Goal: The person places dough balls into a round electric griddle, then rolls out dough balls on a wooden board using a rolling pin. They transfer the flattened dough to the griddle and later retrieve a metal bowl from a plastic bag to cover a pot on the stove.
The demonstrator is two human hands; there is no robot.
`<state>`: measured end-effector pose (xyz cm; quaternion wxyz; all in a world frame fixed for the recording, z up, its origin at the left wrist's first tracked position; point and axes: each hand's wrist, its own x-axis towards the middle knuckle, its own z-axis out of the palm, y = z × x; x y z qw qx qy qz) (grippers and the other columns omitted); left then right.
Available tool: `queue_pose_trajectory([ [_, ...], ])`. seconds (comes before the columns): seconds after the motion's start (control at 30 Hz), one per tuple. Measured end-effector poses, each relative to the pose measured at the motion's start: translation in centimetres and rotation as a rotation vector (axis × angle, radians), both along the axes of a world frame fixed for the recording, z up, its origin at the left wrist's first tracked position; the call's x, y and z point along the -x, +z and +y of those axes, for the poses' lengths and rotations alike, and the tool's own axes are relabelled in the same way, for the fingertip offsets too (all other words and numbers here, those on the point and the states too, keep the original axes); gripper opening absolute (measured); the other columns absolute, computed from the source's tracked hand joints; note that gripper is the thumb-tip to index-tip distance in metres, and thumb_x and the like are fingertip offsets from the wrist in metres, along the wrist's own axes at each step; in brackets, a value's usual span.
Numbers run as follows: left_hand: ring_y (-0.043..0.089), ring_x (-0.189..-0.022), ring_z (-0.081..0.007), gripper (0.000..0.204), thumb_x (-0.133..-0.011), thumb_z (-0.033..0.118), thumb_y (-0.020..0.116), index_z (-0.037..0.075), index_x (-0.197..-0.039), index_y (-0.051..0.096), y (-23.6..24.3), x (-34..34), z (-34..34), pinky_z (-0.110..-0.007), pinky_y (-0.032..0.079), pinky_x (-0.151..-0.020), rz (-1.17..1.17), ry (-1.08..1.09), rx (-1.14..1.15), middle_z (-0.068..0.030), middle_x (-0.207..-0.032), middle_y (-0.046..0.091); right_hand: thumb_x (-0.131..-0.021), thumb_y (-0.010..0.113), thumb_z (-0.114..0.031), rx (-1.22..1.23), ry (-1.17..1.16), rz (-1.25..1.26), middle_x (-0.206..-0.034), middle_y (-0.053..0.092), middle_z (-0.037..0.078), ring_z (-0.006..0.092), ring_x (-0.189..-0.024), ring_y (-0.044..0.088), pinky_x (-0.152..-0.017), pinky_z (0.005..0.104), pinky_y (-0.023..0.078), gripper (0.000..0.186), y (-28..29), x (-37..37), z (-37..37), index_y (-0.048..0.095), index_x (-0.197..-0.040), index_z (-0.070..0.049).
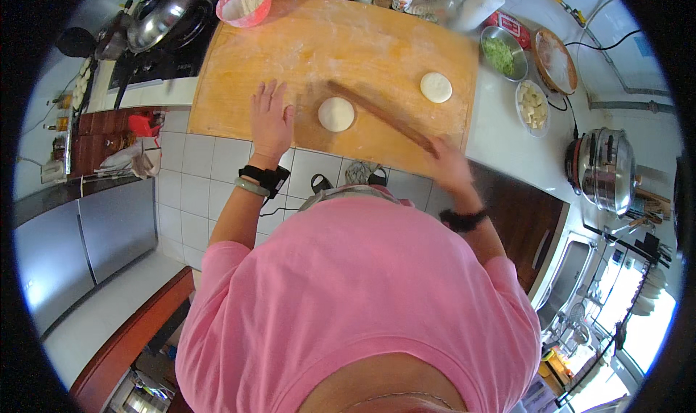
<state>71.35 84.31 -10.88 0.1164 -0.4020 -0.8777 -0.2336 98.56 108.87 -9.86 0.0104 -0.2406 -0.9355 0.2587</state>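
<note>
On the wooden board lies a round of pale dough, close to the near edge. To its left my left hand rests over the board, fingers stretched out and holding nothing. My right hand, a little smeared by motion, grips the near end of a wooden rolling pin. The pin slants from that hand up and left, its far tip just above and beside the dough round. A second flattened dough round sits farther right on the board.
A red sieve-like scoop with flour stands at the board's far left corner. To the right are a bowl of chopped greens, a dish of pale chunks and a steel pot. A stove is at left.
</note>
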Motion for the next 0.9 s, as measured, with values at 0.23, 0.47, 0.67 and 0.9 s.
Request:
queue_pose_trajectory([
  [0.23,0.028,-0.125,-0.0331,0.056,-0.076,0.021,0.058,0.008,-0.127,0.038,-1.2,-0.5,-1.8,-0.047,0.02,-0.103,-0.023,-0.09,0.315,-0.0124,-0.133,0.035,-0.078,0.054,-0.021,-0.165,0.221,-0.063,-0.105,0.053,0.009,0.0275,-0.099,0.049,-0.087,0.0399,0.038,0.037,-1.5,7.2,-4.7,0.051,-0.113,-0.011],
  [0.47,0.028,-0.125,-0.032,0.063,-0.078,0.034,0.054,0.003,-0.129,0.033,-2.2,-0.9,-1.8,-0.045,0.018,-0.104,-0.053,-0.078,0.348,-0.0169,-0.132,0.035,-0.084,0.046,-0.033,-0.376,0.065,-0.167,-0.131,0.035,0.011,0.0273,-0.126,0.025,-0.104,0.0442,0.017,0.054,-2.0,9.1,-6.7,0.033,-0.13,-0.006],
  [0.67,0.026,-0.127,-0.0302,0.064,-0.083,0.04,0.046,0.0,-0.131,0.029,-3.3,2.8,3.1,-0.045,0.016,-0.104,-0.058,-0.011,0.334,-0.0182,-0.134,0.032,-0.085,0.044,-0.037,-0.518,-0.075,-0.12,-0.141,0.018,0.017,0.0332,-0.131,0.012,-0.106,0.048,0.01,0.062,-3.0,13.5,-3.1,0.026,-0.134,-0.004],
  [0.9,0.025,-0.127,-0.0292,0.058,-0.084,0.036,0.046,0.011,-0.133,0.029,-3.4,5.5,4.8,-0.048,0.016,-0.103,0.005,-0.162,0.404,-0.012,-0.138,0.028,-0.085,0.044,-0.038,-0.511,-0.112,-0.124,-0.142,0.015,0.017,0.0328,-0.132,0.01,-0.106,0.0487,0.009,0.065,-3.8,15.2,-1.5,0.021,-0.136,-0.005],
])
